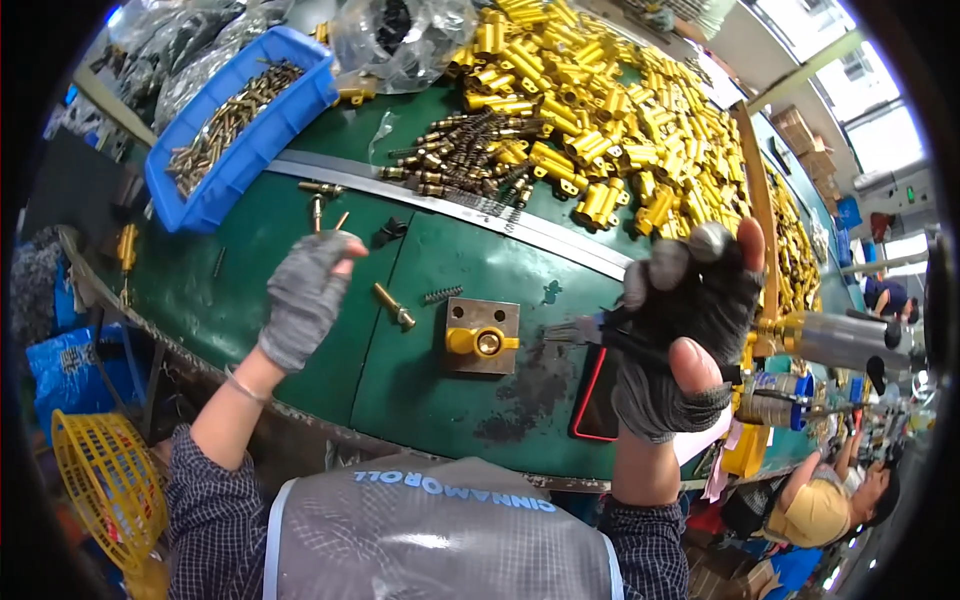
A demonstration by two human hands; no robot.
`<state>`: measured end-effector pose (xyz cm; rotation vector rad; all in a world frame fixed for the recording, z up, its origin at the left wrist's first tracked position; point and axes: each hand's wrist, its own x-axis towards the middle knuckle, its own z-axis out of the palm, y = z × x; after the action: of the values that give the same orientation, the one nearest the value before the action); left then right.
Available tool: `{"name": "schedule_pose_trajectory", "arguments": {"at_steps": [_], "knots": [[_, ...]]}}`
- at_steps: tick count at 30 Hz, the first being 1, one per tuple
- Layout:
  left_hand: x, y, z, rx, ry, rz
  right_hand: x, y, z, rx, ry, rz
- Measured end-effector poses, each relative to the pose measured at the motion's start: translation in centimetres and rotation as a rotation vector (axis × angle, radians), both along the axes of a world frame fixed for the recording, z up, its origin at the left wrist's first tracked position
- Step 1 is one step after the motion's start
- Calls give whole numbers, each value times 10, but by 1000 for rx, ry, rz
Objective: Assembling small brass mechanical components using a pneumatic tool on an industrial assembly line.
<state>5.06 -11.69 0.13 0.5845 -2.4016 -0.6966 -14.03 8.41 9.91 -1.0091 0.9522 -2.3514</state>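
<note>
My left hand point(305, 300), in a grey fingerless glove, is closed over the left part of the green bench. By its fingertips are a thin copper-coloured rod point(342, 220) and a brass-tipped part point(318, 212); what the fingers hold is hidden. My right hand point(690, 320), its glove stained black, is turned up with curled fingers around a dark-handled brush point(575, 331). The bristles point left toward a steel block point(493, 364) with a gold-coloured metal housing point(464, 341) seated on it. Left of the block lie a brass pin point(394, 306) and a small spring point(443, 294).
A blue bin point(285, 130) of brass pins stands at back left. Behind a metal strip point(560, 248) are spring-fitted cores point(470, 155) and a large heap of gold housings point(600, 120). A red-edged dark device point(597, 398) lies beside my right wrist. Another person point(825, 505) sits at right.
</note>
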Motion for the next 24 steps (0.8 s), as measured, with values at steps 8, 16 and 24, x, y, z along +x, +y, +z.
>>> {"name": "schedule_pose_trajectory", "arguments": {"at_steps": [8,16,24], "knots": [[1,12,-39,-527,-196,-310,7,34,-19,202,-68,-152],[-7,40,83,-542,-123,-356,43,16,-16,450,1094,-494],[-35,68,131,371,-76,-481,50,1,-23,602,1209,-580]]}}
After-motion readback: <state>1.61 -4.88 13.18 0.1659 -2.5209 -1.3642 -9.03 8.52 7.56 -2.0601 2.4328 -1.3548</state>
